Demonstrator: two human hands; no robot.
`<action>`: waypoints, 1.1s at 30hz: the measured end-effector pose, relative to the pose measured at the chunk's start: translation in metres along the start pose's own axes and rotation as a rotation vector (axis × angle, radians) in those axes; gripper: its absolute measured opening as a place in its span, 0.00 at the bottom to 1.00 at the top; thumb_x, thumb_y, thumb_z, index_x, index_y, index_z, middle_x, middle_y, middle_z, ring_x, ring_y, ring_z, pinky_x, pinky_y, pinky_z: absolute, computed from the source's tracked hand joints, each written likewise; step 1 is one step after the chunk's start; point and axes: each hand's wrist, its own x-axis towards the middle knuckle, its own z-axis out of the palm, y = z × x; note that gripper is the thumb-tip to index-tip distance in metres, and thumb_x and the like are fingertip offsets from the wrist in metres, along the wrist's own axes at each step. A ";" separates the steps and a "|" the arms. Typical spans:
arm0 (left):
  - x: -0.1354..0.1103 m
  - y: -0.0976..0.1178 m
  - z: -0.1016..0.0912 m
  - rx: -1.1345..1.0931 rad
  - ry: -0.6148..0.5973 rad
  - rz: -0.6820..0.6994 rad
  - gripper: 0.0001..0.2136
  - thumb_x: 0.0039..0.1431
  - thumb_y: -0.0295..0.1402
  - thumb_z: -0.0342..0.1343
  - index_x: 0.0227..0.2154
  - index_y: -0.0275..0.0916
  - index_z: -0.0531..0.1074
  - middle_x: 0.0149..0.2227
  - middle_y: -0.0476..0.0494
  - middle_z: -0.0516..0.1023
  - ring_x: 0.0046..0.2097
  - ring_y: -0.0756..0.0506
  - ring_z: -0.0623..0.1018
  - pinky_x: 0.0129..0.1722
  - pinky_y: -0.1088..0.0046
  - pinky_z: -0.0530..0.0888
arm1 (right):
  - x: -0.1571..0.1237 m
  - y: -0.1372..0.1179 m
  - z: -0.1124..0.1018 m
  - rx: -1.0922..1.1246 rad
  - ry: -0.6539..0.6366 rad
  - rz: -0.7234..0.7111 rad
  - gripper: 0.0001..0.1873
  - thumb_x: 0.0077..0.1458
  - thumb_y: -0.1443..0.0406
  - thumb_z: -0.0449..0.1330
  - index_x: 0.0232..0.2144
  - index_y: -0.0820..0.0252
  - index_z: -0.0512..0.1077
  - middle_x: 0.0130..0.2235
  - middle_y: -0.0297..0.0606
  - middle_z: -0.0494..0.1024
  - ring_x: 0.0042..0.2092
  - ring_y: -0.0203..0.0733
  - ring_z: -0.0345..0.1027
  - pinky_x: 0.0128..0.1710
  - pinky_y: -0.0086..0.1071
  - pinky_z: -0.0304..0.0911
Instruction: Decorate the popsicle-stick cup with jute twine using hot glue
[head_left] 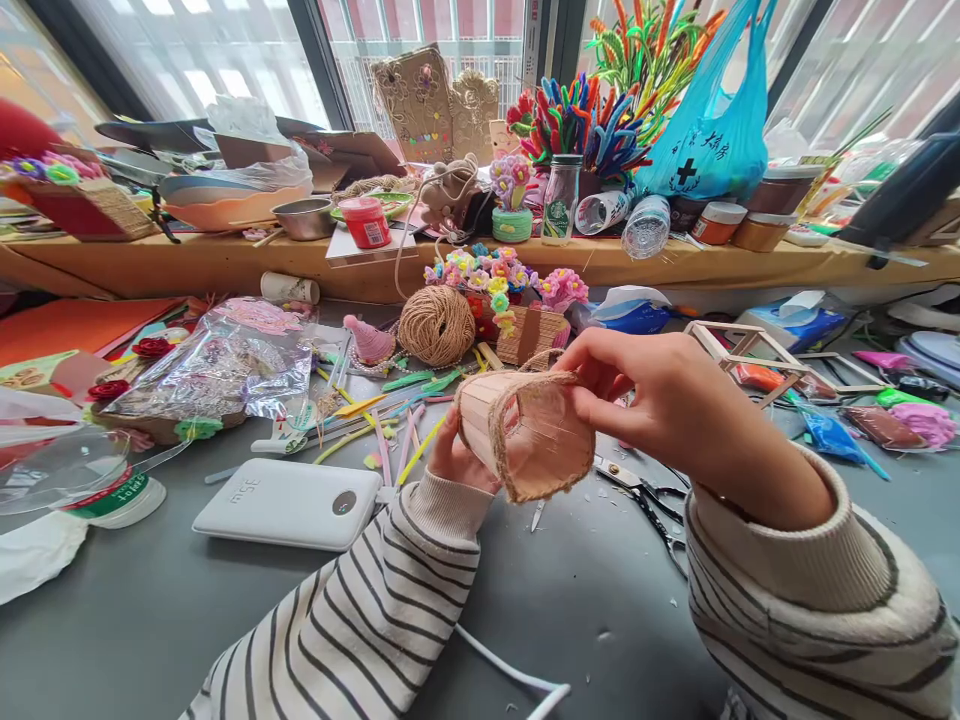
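Above the grey table I hold a small basket (480, 420) of pale wooden slats, edged with twine along its rim and base. It is tipped on its side, its open mouth facing me. My left hand (459, 458) is wrapped round the basket's underside from the left, most of its fingers hidden behind it. The fingers of my right hand (630, 385) pinch the twine-edged rim at the upper right. A short loop of twine stands up behind the rim. Black-handled scissors (649, 490) lie below my right hand.
A white power bank (289, 503) lies left of my left sleeve, a white cable (510, 672) in front. Behind the basket sit a twine ball (436, 325) and crocheted flowers (487, 275). Wooden frames (739, 350) stand right. A crowded shelf (247, 262) runs along the window.
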 end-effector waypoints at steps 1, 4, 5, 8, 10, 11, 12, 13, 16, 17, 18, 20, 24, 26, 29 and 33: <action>0.000 0.001 -0.001 -0.006 0.013 0.006 0.30 0.48 0.51 0.53 0.52 0.41 0.64 0.52 0.44 0.70 0.59 0.40 0.63 0.56 0.61 0.63 | 0.002 0.003 0.002 -0.030 -0.002 0.028 0.06 0.45 0.70 0.55 0.28 0.59 0.70 0.22 0.30 0.73 0.24 0.32 0.64 0.25 0.25 0.55; -0.002 0.002 0.000 0.024 0.079 -0.006 0.28 0.47 0.47 0.56 0.50 0.41 0.66 0.54 0.44 0.69 0.60 0.37 0.61 0.54 0.59 0.64 | 0.008 0.016 0.009 -0.124 -0.037 0.116 0.08 0.45 0.70 0.54 0.30 0.60 0.70 0.25 0.34 0.75 0.26 0.35 0.65 0.26 0.28 0.54; -0.002 0.003 0.001 0.043 0.104 -0.006 0.26 0.46 0.46 0.57 0.48 0.42 0.68 0.53 0.45 0.70 0.60 0.38 0.62 0.53 0.61 0.65 | 0.010 0.020 0.012 -0.139 -0.057 0.136 0.08 0.45 0.70 0.54 0.30 0.60 0.71 0.27 0.35 0.75 0.27 0.36 0.65 0.27 0.28 0.54; -0.004 0.004 0.006 0.084 0.144 0.016 0.20 0.45 0.42 0.60 0.43 0.45 0.72 0.48 0.48 0.74 0.57 0.41 0.64 0.48 0.66 0.68 | 0.016 0.032 0.021 -0.155 -0.105 0.176 0.10 0.43 0.72 0.53 0.29 0.61 0.72 0.29 0.37 0.77 0.30 0.37 0.66 0.29 0.29 0.54; -0.005 0.003 0.008 0.115 0.144 0.041 0.19 0.43 0.41 0.62 0.41 0.45 0.73 0.45 0.49 0.76 0.55 0.41 0.67 0.45 0.68 0.69 | 0.019 0.038 0.025 -0.167 -0.123 0.204 0.11 0.41 0.73 0.52 0.27 0.61 0.72 0.28 0.37 0.77 0.29 0.37 0.65 0.29 0.28 0.54; -0.004 0.003 0.007 0.141 0.142 0.052 0.18 0.42 0.41 0.62 0.40 0.45 0.74 0.45 0.49 0.76 0.54 0.41 0.68 0.44 0.69 0.70 | 0.020 0.040 0.027 -0.173 -0.129 0.221 0.11 0.41 0.74 0.52 0.26 0.61 0.72 0.28 0.37 0.76 0.29 0.37 0.65 0.28 0.28 0.53; -0.003 0.003 0.006 0.176 0.137 0.060 0.19 0.42 0.41 0.63 0.40 0.45 0.74 0.44 0.49 0.76 0.53 0.40 0.69 0.43 0.69 0.70 | 0.020 0.042 0.028 -0.177 -0.133 0.237 0.11 0.41 0.74 0.51 0.26 0.61 0.72 0.27 0.37 0.76 0.28 0.36 0.65 0.28 0.28 0.53; -0.002 0.004 0.005 0.215 0.130 0.066 0.20 0.41 0.41 0.64 0.40 0.45 0.74 0.44 0.48 0.76 0.53 0.40 0.69 0.42 0.69 0.70 | 0.021 0.044 0.029 -0.175 -0.134 0.248 0.12 0.41 0.74 0.51 0.25 0.61 0.72 0.27 0.37 0.76 0.28 0.36 0.65 0.28 0.28 0.53; 0.005 0.005 -0.004 0.330 0.071 0.092 0.25 0.39 0.43 0.65 0.44 0.45 0.72 0.45 0.46 0.76 0.53 0.36 0.69 0.45 0.62 0.70 | 0.022 0.046 0.032 -0.147 -0.140 0.268 0.12 0.42 0.74 0.51 0.26 0.60 0.73 0.29 0.36 0.77 0.30 0.36 0.66 0.28 0.27 0.54; 0.007 0.005 -0.007 0.362 0.027 0.109 0.27 0.38 0.43 0.65 0.45 0.45 0.71 0.46 0.45 0.75 0.54 0.34 0.68 0.47 0.59 0.69 | 0.022 0.046 0.034 -0.142 -0.140 0.275 0.12 0.43 0.74 0.51 0.27 0.60 0.73 0.29 0.37 0.78 0.30 0.36 0.67 0.28 0.27 0.54; 0.009 0.006 -0.010 0.382 -0.005 0.131 0.28 0.38 0.44 0.65 0.46 0.45 0.70 0.48 0.45 0.75 0.56 0.33 0.66 0.50 0.57 0.67 | 0.022 0.045 0.035 -0.153 -0.131 0.287 0.12 0.43 0.73 0.52 0.28 0.60 0.74 0.30 0.37 0.78 0.31 0.36 0.67 0.28 0.27 0.54; 0.011 0.007 -0.015 0.407 -0.030 0.159 0.29 0.37 0.43 0.65 0.46 0.45 0.70 0.50 0.45 0.73 0.58 0.34 0.63 0.55 0.56 0.63 | 0.022 0.042 0.038 -0.243 -0.078 0.339 0.11 0.46 0.72 0.53 0.30 0.60 0.74 0.32 0.39 0.79 0.31 0.38 0.69 0.26 0.28 0.54; 0.013 0.007 -0.024 0.431 0.046 0.112 0.29 0.37 0.47 0.64 0.45 0.45 0.71 0.46 0.44 0.76 0.54 0.32 0.68 0.51 0.54 0.66 | 0.018 0.039 0.042 -0.456 -0.024 0.481 0.10 0.49 0.66 0.54 0.27 0.62 0.75 0.30 0.48 0.79 0.29 0.44 0.70 0.23 0.31 0.51; 0.014 0.005 -0.030 0.432 0.110 0.087 0.28 0.38 0.49 0.62 0.44 0.44 0.72 0.44 0.43 0.76 0.52 0.32 0.70 0.48 0.54 0.67 | 0.014 0.041 0.043 -0.385 -0.058 0.467 0.13 0.50 0.64 0.53 0.22 0.62 0.75 0.25 0.46 0.78 0.27 0.43 0.69 0.22 0.31 0.51; 0.015 0.004 -0.033 0.438 0.127 0.107 0.25 0.39 0.49 0.62 0.41 0.42 0.73 0.42 0.41 0.77 0.49 0.33 0.72 0.47 0.55 0.67 | 0.005 0.050 0.048 -0.011 -0.117 0.310 0.13 0.49 0.67 0.52 0.23 0.62 0.76 0.24 0.38 0.78 0.28 0.40 0.70 0.26 0.29 0.57; 0.013 0.007 -0.023 0.491 0.089 0.201 0.26 0.34 0.48 0.65 0.38 0.40 0.72 0.38 0.42 0.78 0.49 0.33 0.72 0.49 0.53 0.65 | -0.004 0.062 0.056 0.502 -0.194 0.153 0.12 0.46 0.67 0.55 0.31 0.61 0.77 0.36 0.37 0.79 0.38 0.42 0.71 0.38 0.31 0.65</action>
